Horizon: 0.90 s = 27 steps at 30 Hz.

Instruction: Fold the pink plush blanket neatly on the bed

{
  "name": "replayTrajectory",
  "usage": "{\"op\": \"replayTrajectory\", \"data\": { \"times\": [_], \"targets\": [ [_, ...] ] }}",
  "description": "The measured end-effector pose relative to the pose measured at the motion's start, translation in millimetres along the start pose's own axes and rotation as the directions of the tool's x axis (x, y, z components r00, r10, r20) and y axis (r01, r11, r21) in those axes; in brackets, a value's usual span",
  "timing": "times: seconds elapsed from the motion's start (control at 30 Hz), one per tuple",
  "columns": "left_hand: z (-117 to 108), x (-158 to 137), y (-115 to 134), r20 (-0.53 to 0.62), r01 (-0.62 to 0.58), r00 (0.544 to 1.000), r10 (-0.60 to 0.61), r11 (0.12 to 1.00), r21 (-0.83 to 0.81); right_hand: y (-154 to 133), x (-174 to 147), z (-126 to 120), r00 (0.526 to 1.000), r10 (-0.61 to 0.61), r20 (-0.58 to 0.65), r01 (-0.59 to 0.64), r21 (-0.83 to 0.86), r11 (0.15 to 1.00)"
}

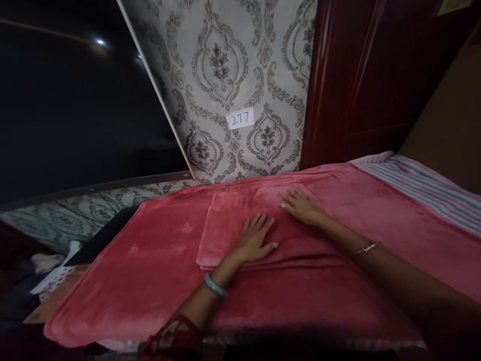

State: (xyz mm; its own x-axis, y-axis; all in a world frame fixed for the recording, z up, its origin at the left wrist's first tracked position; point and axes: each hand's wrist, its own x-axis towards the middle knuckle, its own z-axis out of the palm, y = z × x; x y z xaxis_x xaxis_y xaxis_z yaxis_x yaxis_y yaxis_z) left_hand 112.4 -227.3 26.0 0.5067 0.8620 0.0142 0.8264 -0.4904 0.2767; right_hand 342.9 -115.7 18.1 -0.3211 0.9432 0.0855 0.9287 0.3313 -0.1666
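Note:
A folded piece of red plush fabric [221, 225] lies on a larger red plush blanket [150, 281] spread over the table. My left hand [255, 240] rests flat on the folded piece near its middle, fingers spread, with a bangle at the wrist. Farther back and to the right, my right hand [300, 205] presses flat on the same fabric, its fingers stretched out. Neither hand grips anything. Layered folds show along the near edge of the piece; its right end is partly hidden by my right forearm.
A striped cloth [439, 185] shows at the right beyond the blanket. Behind stand a patterned wall [263, 75] with a paper label reading 277 [240, 119], a dark television screen [75, 110] at left and a dark red door [356, 75].

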Motion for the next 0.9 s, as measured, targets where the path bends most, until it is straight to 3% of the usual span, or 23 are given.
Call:
{"op": "replayTrajectory", "data": {
  "times": [0.07, 0.13, 0.23, 0.3, 0.4, 0.5, 0.7, 0.8, 0.9],
  "targets": [
    [-17.3, 10.6, -7.9, 0.059, -0.045, 0.997, 0.048, 0.997, -0.063, -11.8, 6.4, -0.8, 0.999, -0.027, 0.035, 0.027, 0.003, 1.000],
    [-35.4, 26.7, -20.4, 0.048, -0.090, 0.994, 0.094, 0.993, -0.074, -21.0, 14.7, -0.1, 0.999, -0.024, 0.041, 0.023, 0.005, 1.000],
    [-51.9, 53.9, -46.4, 0.041, -0.031, 0.999, 0.030, 0.999, 0.021, -31.0, 21.5, 7.1, 1.000, -0.006, 0.005, 0.006, 0.002, 1.000],
    [-50.8, 68.2, -64.5, 0.060, 0.074, 0.995, -0.079, 0.993, 0.089, -34.8, 20.4, 15.9, 0.999, 0.004, -0.048, -0.004, -0.015, 1.000],
    [-35.5, 78.5, -83.6, -0.042, 0.207, 0.978, -0.204, 0.969, 0.131, -36.3, 15.4, 29.0, 0.991, 0.001, -0.134, -0.006, -0.044, 0.999],
    [-20.6, 79.2, -89.3, -0.137, 0.256, 0.962, -0.238, 0.958, 0.131, -34.9, 13.0, 34.4, 0.987, -0.006, -0.160, -0.001, -0.045, 0.999],
    [-16.0, 77.2, -86.6, -0.157, 0.271, 0.957, -0.246, 0.948, 0.169, -35.4, 12.9, 30.2, 0.990, 0.019, -0.139, -0.026, -0.043, 0.999],
    [-13.2, 74.7, -85.2, -0.280, 0.389, 0.903, -0.325, 0.895, 0.219, -37.6, 11.4, 29.1, 0.989, 0.032, -0.145, -0.041, -0.055, 0.998],
    [-11.0, 71.4, -83.0, -0.403, 0.559, 0.800, -0.444, 0.796, 0.233, -38.5, 10.0, 27.2, 0.987, 0.059, -0.153, -0.071, -0.077, 0.995]
  ]
}}
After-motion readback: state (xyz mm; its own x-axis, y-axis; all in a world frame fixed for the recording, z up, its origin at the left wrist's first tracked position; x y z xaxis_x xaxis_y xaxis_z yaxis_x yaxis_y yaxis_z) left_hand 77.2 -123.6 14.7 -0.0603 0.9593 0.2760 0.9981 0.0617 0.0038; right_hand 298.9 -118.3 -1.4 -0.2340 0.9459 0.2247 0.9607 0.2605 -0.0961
